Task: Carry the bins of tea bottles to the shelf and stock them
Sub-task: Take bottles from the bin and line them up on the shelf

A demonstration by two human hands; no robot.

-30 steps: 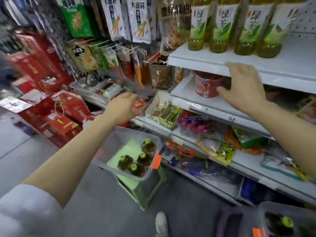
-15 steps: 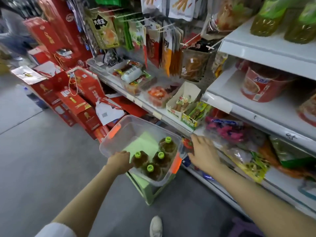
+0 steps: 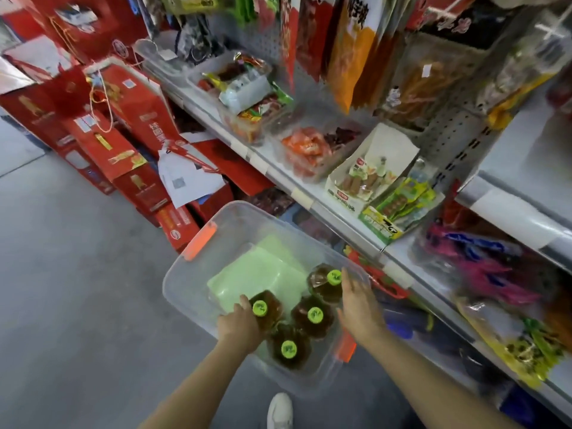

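Both hands have been brought down from the shelf into the clear bin (image 3: 198, 292). The left hand (image 3: 240, 328) is curled around one tea bottle (image 3: 267, 308) at the bin's near-left side; the right hand (image 3: 359, 301) is held open, empty, beside the far-right bottle (image 3: 328, 281). Four bottles are left, so another pair is probably being collected. Beyond the bin, red boxes (image 3: 123, 125) are piled; the snack shelf (image 3: 278, 168) projects over the bin's far edge.
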